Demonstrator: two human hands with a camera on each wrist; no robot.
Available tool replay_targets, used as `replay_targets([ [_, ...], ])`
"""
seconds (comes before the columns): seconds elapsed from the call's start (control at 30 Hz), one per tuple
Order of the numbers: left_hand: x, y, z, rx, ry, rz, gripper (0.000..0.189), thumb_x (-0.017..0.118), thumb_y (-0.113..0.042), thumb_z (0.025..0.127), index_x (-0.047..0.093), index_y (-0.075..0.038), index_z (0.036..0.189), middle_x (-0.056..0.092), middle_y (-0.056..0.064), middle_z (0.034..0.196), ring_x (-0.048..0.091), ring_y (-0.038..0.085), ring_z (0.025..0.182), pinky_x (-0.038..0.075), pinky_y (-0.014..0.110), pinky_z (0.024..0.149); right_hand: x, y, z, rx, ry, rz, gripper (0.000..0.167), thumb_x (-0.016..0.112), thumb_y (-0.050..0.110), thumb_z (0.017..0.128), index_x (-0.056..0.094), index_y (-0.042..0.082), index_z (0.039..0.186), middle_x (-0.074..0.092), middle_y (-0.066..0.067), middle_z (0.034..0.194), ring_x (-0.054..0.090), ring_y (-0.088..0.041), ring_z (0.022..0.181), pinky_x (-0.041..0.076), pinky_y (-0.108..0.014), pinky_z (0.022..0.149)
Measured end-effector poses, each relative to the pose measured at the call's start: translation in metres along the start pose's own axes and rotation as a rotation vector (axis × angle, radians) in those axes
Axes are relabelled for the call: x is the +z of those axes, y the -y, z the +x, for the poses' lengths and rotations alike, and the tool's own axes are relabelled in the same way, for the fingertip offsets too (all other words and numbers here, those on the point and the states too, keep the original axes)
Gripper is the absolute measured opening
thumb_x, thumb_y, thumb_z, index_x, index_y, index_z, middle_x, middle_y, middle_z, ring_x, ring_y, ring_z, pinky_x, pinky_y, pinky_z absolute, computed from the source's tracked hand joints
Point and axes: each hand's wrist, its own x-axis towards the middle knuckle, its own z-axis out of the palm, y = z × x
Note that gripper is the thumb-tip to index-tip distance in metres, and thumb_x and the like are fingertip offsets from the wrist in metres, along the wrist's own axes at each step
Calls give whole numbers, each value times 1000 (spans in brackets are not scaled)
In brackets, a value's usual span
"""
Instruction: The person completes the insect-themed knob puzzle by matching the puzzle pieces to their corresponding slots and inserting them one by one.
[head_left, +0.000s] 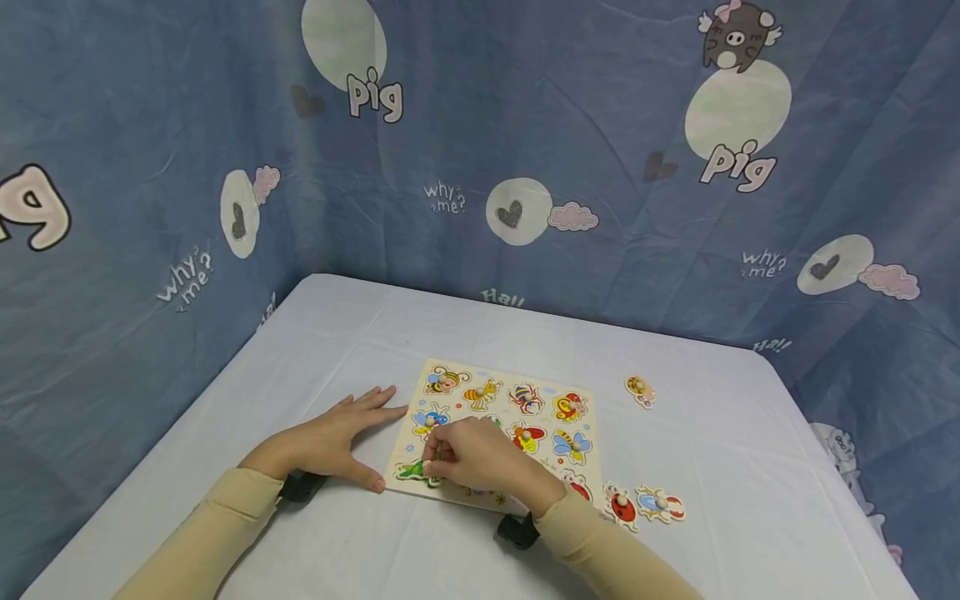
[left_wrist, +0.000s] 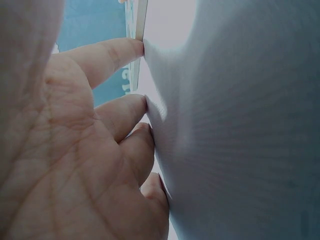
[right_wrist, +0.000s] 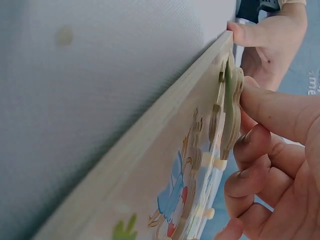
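Observation:
A wooden peg puzzle board [head_left: 467, 371] printed with insects lies on the table. At its near left corner my right hand [head_left: 483, 454] pinches a green insect puzzle piece [head_left: 409, 470]. In the right wrist view the puzzle piece [right_wrist: 233, 107] is tilted over the board's surface, partly raised from it; its knob is hidden by the fingers. My left hand [head_left: 337, 437] is spread flat beside the board's left edge, thumb at the near corner and index fingertip by the side. The left wrist view shows the left fingertips [left_wrist: 136, 48] down on the white cloth.
Right of the board lie a ladybug piece [head_left: 621, 506] and a blue-and-red beetle piece [head_left: 660, 504]. Another small piece [head_left: 641, 390] lies farther back. Several pieces, such as a spider [head_left: 526, 399], sit on the board. A blue printed curtain [head_left: 450, 150] surrounds the white table [head_left: 360, 325].

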Motion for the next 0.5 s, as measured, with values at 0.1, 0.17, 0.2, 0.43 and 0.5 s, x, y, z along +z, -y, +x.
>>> replay_targets([
  [0.1, 0, 0, 1, -2, 2, 5, 115, 93, -63, 72, 45, -16, 165, 21, 22, 179, 15, 51, 165, 10, 76, 130, 0, 0, 1, -3, 1, -1, 11, 80, 28, 99, 74, 22, 91, 56, 17, 62, 42, 3, 53, 33, -15, 55],
  [0.17, -1, 0, 1, -3, 3, 7, 115, 93, -63, 72, 45, -15, 165, 21, 22, 179, 15, 51, 165, 10, 76, 130, 1, 0, 2, -2, 4, -9, 11, 80, 28, 99, 74, 22, 92, 56, 17, 63, 42, 3, 54, 34, -15, 55],
  [0.2, -1, 0, 1, -3, 4, 7, 115, 93, -62, 72, 45, -15, 165, 21, 22, 179, 15, 51, 165, 10, 76, 130, 1, 1, 3, -2, 5, -14, 11, 81, 28, 98, 74, 23, 92, 56, 17, 64, 42, 3, 55, 34, -15, 56],
  [0.43, -1, 0, 0, -1, 10, 3, 115, 93, -62, 72, 45, -15, 165, 20, 22, 179, 14, 51, 165, 10, 76, 130, 5, 1, 6, 5, 6, -38, 12, 83, 29, 97, 74, 23, 91, 54, 15, 64, 42, 2, 55, 34, -15, 57],
  [0.5, -1, 0, 0, -1, 10, 2, 115, 93, -62, 72, 45, -15, 165, 20, 21, 179, 14, 51, 165, 10, 76, 130, 6, 0, 6, 5, 9, -38, 12, 83, 28, 97, 74, 23, 92, 54, 15, 64, 42, 2, 55, 33, -15, 57],
])
